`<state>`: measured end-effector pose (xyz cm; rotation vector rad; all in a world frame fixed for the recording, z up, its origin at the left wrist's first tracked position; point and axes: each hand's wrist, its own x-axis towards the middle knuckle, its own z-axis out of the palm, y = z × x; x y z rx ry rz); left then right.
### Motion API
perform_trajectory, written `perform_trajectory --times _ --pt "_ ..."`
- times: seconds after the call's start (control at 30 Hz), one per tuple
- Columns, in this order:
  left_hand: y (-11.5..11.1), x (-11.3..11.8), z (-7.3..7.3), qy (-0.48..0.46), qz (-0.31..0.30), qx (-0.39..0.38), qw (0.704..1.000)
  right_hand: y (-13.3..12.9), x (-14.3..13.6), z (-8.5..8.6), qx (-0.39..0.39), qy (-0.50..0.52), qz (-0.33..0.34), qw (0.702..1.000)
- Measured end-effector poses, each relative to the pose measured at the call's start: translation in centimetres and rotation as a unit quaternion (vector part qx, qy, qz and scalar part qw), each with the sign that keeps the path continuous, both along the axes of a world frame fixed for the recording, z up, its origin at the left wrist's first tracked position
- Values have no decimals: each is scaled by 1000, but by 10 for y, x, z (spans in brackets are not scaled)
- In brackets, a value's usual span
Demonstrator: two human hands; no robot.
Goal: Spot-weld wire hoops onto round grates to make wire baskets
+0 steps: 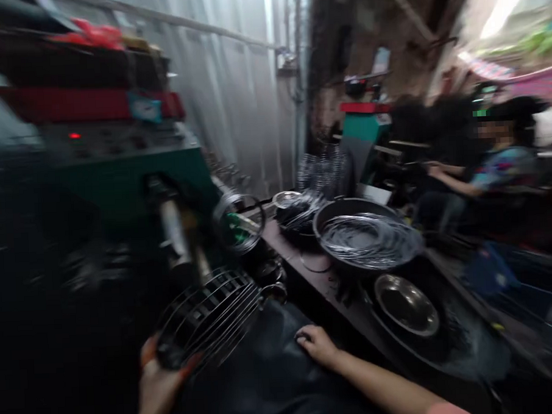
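At the lower left, my left hand (158,380), with orange coverings on its fingertips, grips the near end of a round wire rack (226,313). The rack's curved wires lie beneath the green machine (133,189) and its protruding arm. My right hand (319,345) rests by the dark apron (268,354) over my lap, its fingers curled. Whether something small is between those fingers is too blurred to tell.
A large pan (320,229) of thin wire rings stands right of centre, with a shiny metal dish (407,305) below it. Stacked wire pieces (324,171) stand behind. Another person (502,160) sits at the right near a second machine (361,130).
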<state>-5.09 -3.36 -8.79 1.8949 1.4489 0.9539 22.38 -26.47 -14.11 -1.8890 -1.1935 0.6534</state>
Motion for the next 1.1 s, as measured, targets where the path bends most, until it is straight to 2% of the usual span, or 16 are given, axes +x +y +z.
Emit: perform_trajectory --times 0.07,0.13,0.2,0.27,0.33,0.4,0.47,0.6,0.73,0.8,0.93,1.1 --pt "-7 3 7 -44 -21 -7 999 7 8 10 -6 9 36 999" --pt "-13 4 18 -61 -26 33 997 21 12 31 -4 21 81 997" --pt "-19 3 32 -43 -24 68 996 40 10 64 13 65 131 989" --pt "-27 3 45 -14 -40 78 996 57 -1 105 9 93 224 970" --pt "-37 5 55 22 -57 70 996 73 -16 143 -27 100 318 942" --pt "-46 9 64 59 -78 56 994 90 -30 169 -69 103 380 917" --pt "-51 15 72 83 -99 42 991 109 -41 181 -89 87 403 907" --pt "-49 24 84 105 -116 24 987 143 -50 179 -27 -21 394 919" --pt "-41 30 87 121 -139 18 983 164 -51 162 67 -183 362 912" --pt "-38 32 86 122 -148 14 981 168 -50 152 97 -224 352 904" --pt "-30 36 83 121 -154 3 981 170 -45 139 112 -177 375 903" --pt "-18 37 76 107 -162 -15 981 171 -36 142 80 -127 434 888"
